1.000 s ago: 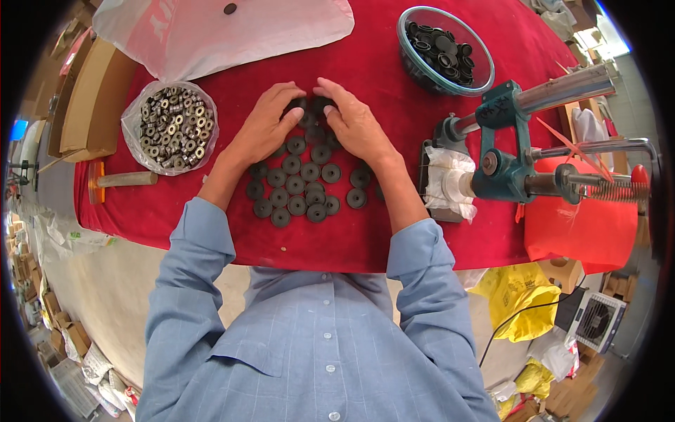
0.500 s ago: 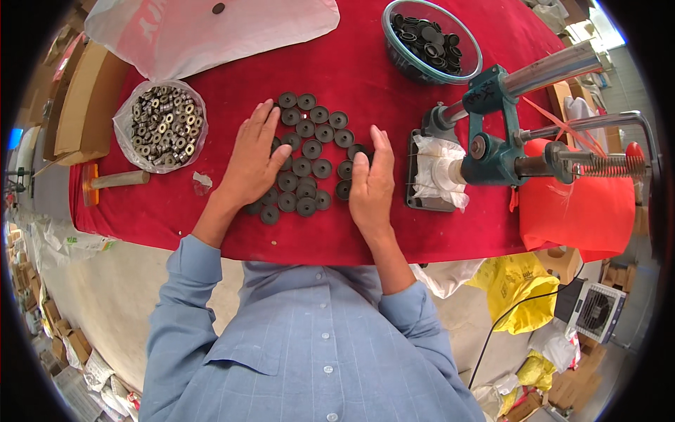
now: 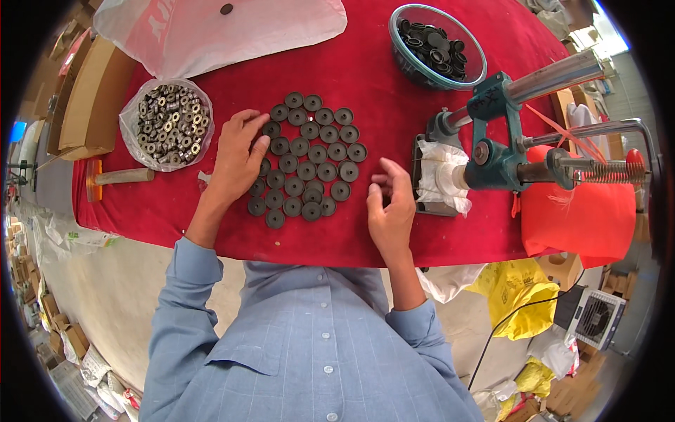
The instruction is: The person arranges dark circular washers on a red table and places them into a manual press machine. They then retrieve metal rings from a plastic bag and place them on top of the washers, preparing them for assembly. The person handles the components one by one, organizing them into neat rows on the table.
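Several dark round discs [image 3: 308, 160] lie flat in a tight cluster on the red cloth [image 3: 365, 77]. My left hand [image 3: 238, 158] rests on the cluster's left edge, fingers spread and touching the discs there. My right hand [image 3: 391, 205] hovers just right of the cluster, fingers loosely curled and apart, with nothing visible in them.
A clear bag of metal bearings [image 3: 165, 124] sits left of the discs. At the back stands a glass bowl of dark rings [image 3: 436, 46]. A teal hand press [image 3: 506, 137] stands to the right, with a red bag [image 3: 583, 211] behind it. White plastic sheet [image 3: 211, 28] at back left.
Both hands slid off the top of the disc cluster. The left one moved to the cluster's left edge; the right one drew back to the right and lifted clear.
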`<state>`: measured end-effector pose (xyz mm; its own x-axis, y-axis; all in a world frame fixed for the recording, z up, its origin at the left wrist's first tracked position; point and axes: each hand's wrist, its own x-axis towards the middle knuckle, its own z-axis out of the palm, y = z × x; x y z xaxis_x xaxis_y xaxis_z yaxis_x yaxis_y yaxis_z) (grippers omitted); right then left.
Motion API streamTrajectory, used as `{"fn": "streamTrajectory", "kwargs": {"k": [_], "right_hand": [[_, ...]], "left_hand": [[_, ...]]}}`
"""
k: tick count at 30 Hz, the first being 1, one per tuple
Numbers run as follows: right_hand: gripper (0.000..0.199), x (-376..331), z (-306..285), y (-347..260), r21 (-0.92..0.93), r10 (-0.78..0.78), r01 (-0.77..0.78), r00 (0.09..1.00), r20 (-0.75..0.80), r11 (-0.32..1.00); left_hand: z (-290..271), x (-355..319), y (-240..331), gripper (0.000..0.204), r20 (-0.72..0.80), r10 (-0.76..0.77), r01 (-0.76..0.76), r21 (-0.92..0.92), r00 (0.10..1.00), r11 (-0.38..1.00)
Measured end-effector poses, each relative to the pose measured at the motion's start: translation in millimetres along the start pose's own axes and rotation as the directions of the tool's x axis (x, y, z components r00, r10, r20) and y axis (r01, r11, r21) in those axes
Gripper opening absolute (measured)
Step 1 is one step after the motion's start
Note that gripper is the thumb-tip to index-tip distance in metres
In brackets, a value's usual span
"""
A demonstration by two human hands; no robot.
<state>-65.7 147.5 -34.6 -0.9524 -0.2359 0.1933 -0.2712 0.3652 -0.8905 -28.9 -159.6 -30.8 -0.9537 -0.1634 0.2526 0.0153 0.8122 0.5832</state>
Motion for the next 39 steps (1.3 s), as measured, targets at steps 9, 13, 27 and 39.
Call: {"fn": "streamTrajectory", "kwargs": {"k": [9,13,27,39], "right_hand": [[0.053,2.2,11.8,-4.8,0.036,-0.062,0.062,0.998,0.003,0.997],[0.052,2.3,10.3,-3.7,0.052,-0.036,0.036,0.999,0.011,0.998],[0.049,58.9,43.6,9.5,-0.121,-0.269,0.262,0.962,-0.042,0.957],[0.074,41.7,7.0,-1.7,-0.116,-0.251,0.265,0.96,0.122,0.957]], "left_hand": [[11.0,14.2,13.2,0.034,-0.059,-0.079,0.065,-0.205,0.995,0.977],[11.7,16.3,9.9,0.031,-0.084,-0.071,0.041,-0.315,0.994,0.948],[31.7,74.1,-11.3,0.048,0.062,0.243,-0.233,-0.132,0.968,0.963],[-31.2,-2.7,17.0,0.084,0.065,-0.064,0.075,-0.198,0.996,0.977]]}}
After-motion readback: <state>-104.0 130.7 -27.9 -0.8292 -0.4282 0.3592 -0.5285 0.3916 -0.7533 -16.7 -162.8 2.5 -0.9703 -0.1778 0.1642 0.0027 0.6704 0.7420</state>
